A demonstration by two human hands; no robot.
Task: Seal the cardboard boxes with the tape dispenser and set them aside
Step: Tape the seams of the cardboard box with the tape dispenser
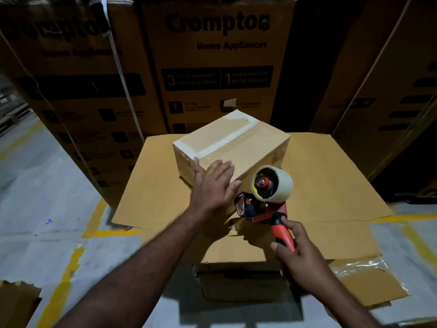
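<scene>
Writing: tall brown cartons [217, 67] behind read "Crompton Home Appliances", "3", "1".
Box: small tan cardboard box [236, 143], clear tape along its top seam, sits on flattened brown cardboard sheet [331, 185].
Left hand [212, 185]: fingers straight, flat on the box's near corner.
Right hand [300, 252]: curled round the handle of the red-and-black tape dispenser [264, 204], just beside the box.

The big middle carton [201, 60] at the back says "Crompton" in large black letters near its top. Under that it says "Home Appliances" in smaller letters. Lower down is a black band [217, 78] with two parts. The left part shows a big "3" and blurry words that look like "years warranty on pump & motor". The right part shows a big "1" and "year warranty on the product". The left carton [71, 67] has the same name, blurred and partly cut off. The small box [231, 140] has a dark mark on its side, too small to read.
</scene>
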